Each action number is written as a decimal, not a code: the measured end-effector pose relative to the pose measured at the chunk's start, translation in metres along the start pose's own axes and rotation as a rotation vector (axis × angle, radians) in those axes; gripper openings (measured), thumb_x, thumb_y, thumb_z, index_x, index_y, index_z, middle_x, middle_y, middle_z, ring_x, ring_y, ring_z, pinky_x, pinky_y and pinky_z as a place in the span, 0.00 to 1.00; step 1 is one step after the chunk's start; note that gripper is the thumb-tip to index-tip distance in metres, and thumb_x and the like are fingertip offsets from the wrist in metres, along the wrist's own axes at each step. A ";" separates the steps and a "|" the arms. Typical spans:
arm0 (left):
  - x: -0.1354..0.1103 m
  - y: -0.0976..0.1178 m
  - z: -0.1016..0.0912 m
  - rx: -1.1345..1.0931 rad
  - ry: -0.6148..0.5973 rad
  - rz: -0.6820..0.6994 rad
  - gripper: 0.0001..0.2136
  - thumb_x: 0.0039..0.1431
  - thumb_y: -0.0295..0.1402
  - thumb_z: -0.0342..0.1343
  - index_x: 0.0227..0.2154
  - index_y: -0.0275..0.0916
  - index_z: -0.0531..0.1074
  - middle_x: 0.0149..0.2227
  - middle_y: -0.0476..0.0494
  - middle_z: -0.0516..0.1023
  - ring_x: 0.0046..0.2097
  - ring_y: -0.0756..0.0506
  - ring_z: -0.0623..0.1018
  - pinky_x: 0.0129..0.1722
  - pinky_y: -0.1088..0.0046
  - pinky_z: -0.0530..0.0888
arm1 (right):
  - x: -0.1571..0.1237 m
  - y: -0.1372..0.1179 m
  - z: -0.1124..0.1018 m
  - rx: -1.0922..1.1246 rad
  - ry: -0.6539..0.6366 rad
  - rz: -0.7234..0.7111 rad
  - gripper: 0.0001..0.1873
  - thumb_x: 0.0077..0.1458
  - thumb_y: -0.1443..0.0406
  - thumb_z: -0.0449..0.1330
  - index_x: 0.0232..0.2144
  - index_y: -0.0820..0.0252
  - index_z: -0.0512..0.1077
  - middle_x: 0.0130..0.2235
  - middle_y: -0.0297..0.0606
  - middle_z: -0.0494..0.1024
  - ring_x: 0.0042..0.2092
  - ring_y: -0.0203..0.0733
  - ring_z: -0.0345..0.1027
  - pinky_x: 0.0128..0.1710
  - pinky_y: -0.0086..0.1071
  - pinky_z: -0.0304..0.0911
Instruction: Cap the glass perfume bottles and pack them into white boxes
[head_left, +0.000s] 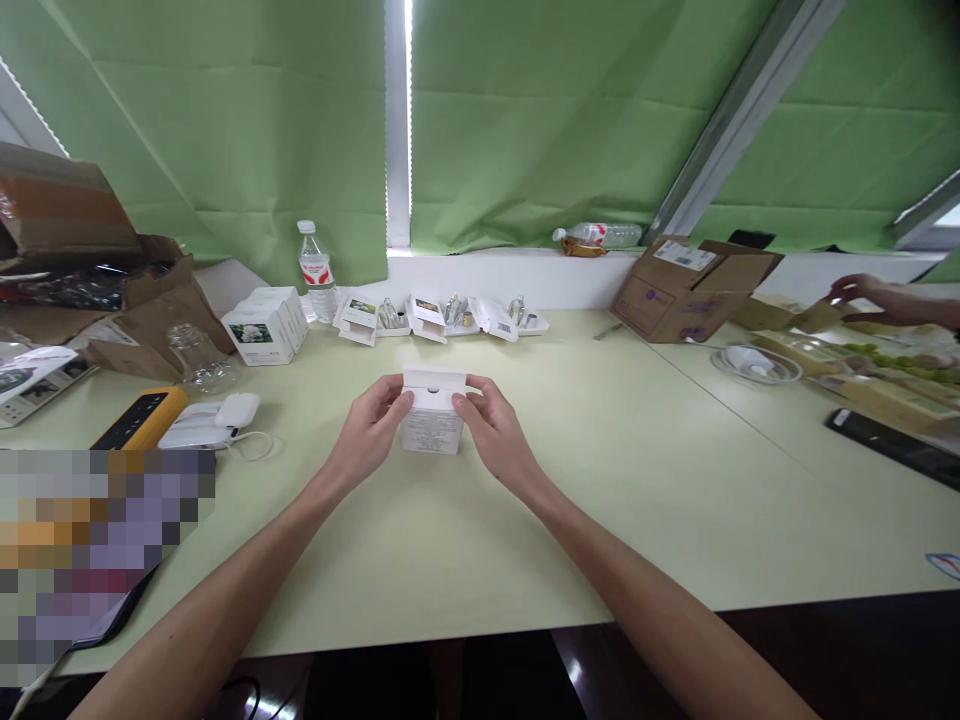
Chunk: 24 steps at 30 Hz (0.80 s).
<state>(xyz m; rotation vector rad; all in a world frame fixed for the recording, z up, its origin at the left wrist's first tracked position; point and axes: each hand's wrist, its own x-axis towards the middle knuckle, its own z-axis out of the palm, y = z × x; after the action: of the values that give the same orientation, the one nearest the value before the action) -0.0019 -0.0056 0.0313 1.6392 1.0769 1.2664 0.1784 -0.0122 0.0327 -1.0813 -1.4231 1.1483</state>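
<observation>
A small white carton (433, 428) with fine grey print on its front stands on the table between my hands. Its top flap is raised at the back, and a small dark notch shows on the panel in front of it. My left hand (373, 422) grips the carton's left side, thumb on the upper front edge. On the opposite side my right hand (493, 425) holds it in the same way, fingers behind the flap. Both hands are closed on the carton. What lies inside it is hidden.
Behind stand opened white boxes (427, 318) with small glass bottles. White boxes (262, 325) and a water bottle (318, 275) are at back left. A cardboard box (660, 295) stands at back right, near another person's hand (870, 295). A yellow-black device (142, 415) lies left.
</observation>
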 end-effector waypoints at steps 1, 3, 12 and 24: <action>0.000 0.000 0.000 -0.001 0.001 0.001 0.16 0.63 0.40 0.49 0.48 0.39 0.70 0.47 0.41 0.76 0.45 0.44 0.75 0.42 0.69 0.71 | 0.000 0.000 0.000 0.001 -0.001 0.000 0.21 0.59 0.53 0.53 0.50 0.56 0.62 0.40 0.39 0.77 0.37 0.42 0.71 0.38 0.37 0.65; 0.000 0.001 0.000 -0.001 0.001 -0.003 0.15 0.63 0.40 0.49 0.47 0.39 0.71 0.46 0.41 0.77 0.45 0.44 0.75 0.42 0.70 0.71 | 0.000 0.000 0.000 0.003 -0.004 0.000 0.21 0.59 0.53 0.53 0.50 0.57 0.62 0.41 0.39 0.77 0.38 0.42 0.71 0.37 0.36 0.64; 0.000 0.004 -0.002 0.022 -0.003 -0.022 0.15 0.63 0.41 0.49 0.46 0.39 0.71 0.45 0.42 0.77 0.42 0.45 0.75 0.40 0.71 0.71 | 0.000 0.000 0.000 -0.007 -0.005 -0.003 0.20 0.59 0.53 0.53 0.48 0.56 0.63 0.41 0.39 0.77 0.36 0.41 0.71 0.36 0.35 0.64; 0.000 0.003 -0.002 0.021 -0.008 -0.018 0.15 0.63 0.41 0.49 0.46 0.39 0.71 0.44 0.43 0.77 0.42 0.45 0.75 0.39 0.71 0.70 | 0.000 0.002 0.000 -0.010 -0.005 -0.011 0.19 0.59 0.53 0.53 0.48 0.56 0.64 0.42 0.40 0.78 0.36 0.41 0.71 0.35 0.35 0.64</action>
<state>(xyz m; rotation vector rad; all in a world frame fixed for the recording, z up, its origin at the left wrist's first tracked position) -0.0030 -0.0062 0.0341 1.6450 1.1007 1.2400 0.1787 -0.0117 0.0310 -1.0773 -1.4386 1.1383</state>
